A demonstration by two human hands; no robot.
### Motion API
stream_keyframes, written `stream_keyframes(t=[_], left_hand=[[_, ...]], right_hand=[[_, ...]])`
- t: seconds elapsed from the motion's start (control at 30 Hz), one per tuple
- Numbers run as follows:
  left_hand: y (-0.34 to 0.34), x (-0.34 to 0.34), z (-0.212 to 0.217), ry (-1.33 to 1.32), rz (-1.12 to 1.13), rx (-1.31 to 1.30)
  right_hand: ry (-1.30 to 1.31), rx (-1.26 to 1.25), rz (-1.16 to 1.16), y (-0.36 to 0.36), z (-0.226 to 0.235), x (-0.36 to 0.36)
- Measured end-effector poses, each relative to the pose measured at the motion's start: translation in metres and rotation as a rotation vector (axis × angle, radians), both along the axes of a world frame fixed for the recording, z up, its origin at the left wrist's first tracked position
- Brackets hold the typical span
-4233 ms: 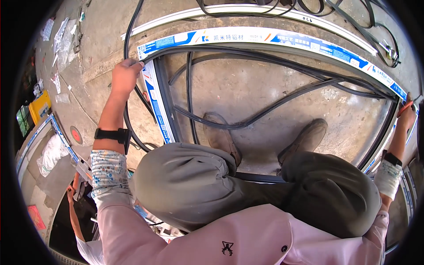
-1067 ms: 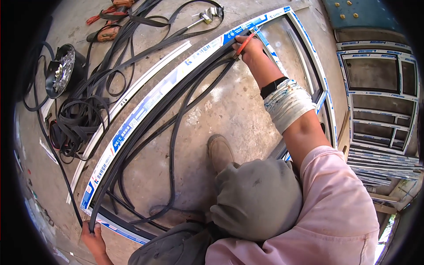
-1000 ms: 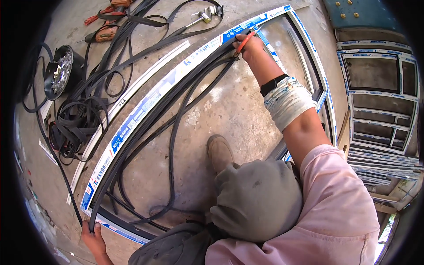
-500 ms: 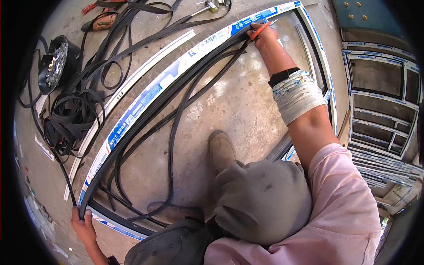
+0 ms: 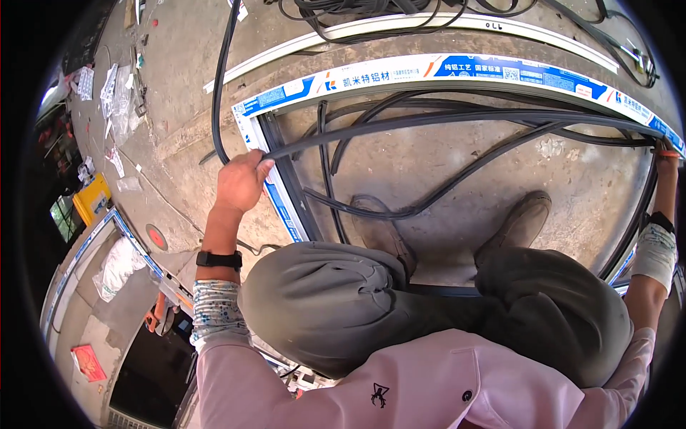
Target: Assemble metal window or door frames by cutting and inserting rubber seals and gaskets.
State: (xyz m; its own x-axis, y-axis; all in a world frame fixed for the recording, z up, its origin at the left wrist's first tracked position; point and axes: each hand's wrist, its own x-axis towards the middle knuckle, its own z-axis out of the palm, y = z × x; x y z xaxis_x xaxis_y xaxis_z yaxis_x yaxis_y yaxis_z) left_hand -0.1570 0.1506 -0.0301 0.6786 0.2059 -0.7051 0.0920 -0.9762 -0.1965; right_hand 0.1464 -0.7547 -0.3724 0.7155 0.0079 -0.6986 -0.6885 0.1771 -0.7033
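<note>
I crouch inside a rectangular window frame [image 5: 457, 71] wrapped in white and blue film, lying flat on the concrete floor. My left hand [image 5: 241, 182] grips a long black rubber strip [image 5: 443, 118] beside the frame's left rail. The strip runs taut along the far rail to the right corner. There my right hand [image 5: 666, 151] presses at the strip and the frame; an orange tool seems to be in it, but it is too small to tell. My two shoes stand inside the frame.
More black strips [image 5: 371, 207] loop loosely on the floor inside the frame. A second white profile [image 5: 400, 25] and a tangle of cables [image 5: 357, 8] lie beyond it. Scraps and a yellow box [image 5: 91, 199] sit at left, another frame [image 5: 86, 250] at lower left.
The view has swung from the frame's right corner back to its left side. My left hand now holds the strip higher, near the left corner; my right hand stays at the right corner.
</note>
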Motion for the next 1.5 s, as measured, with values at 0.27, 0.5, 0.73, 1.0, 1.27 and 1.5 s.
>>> stream_keyframes(t=[0.27, 0.5, 0.73, 1.0, 1.27, 1.5], left_hand=[[0.06, 0.032, -0.057, -0.209, 0.213, -0.288], [0.066, 0.041, -0.067, -0.354, 0.277, -0.422], [0.075, 0.041, -0.053, -0.32, 0.198, -0.402], [0.091, 0.041, -0.069, -0.269, 0.467, -0.659], [0.074, 0.046, -0.078, -0.408, 0.278, -0.367], [0.063, 0.051, -0.085, -0.392, 0.469, -0.287]], right_hand=[[-0.065, -0.263, 0.035, -0.151, 0.056, 0.044], [-0.068, -0.392, 0.037, -0.141, 0.075, 0.04], [-0.068, -0.473, 0.078, -0.022, 0.114, 0.02], [-0.071, -0.624, 0.106, -0.048, 0.117, 0.029], [-0.071, -0.73, 0.124, -0.06, 0.111, 0.022], [-0.083, -0.843, 0.135, -0.122, 0.102, 0.035]])
